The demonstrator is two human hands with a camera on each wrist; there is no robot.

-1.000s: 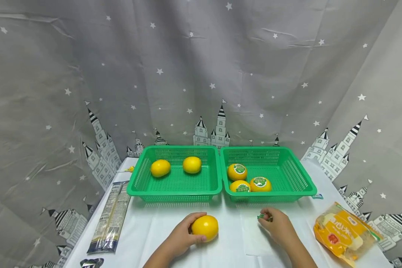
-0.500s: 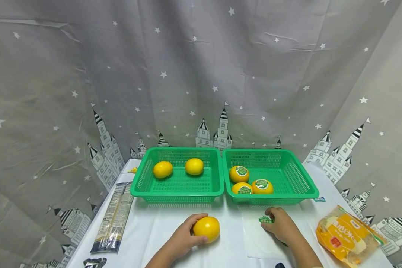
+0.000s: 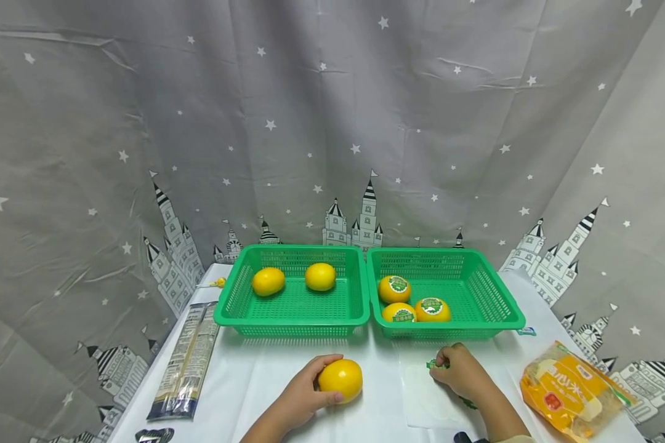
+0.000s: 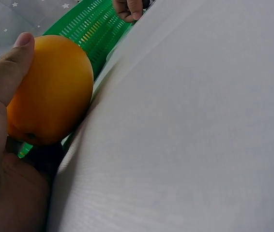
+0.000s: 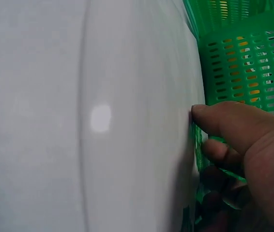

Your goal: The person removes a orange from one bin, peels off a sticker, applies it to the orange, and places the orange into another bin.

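Note:
My left hand (image 3: 306, 392) grips a smooth, oval yellow orange (image 3: 340, 381) on the white tabletop. In the left wrist view, the thumb lies along one side of the orange (image 4: 54, 89). To the right, my right hand (image 3: 461, 374) pinches a green label sticker (image 3: 433, 364) over a pale backing sheet (image 3: 423, 409). The right wrist view has thumb and fingertips together at the sheet's edge, with the sticker (image 5: 198, 147) seen edge-on. Another green sticker (image 3: 468, 403) shows partly beside the right wrist.
A green basket (image 3: 294, 321) holds two plain oranges. The green basket to its right (image 3: 449, 326) holds three oranges with green labels. A long foil packet (image 3: 184, 363) lies at left, an orange food bag (image 3: 576, 391) at right. A starry grey curtain (image 3: 332, 111) hangs behind.
The sticker in my right fingers was bunched a second ago, then spread out more, and now the fingers cover more of it. My left hand keeps the orange in place.

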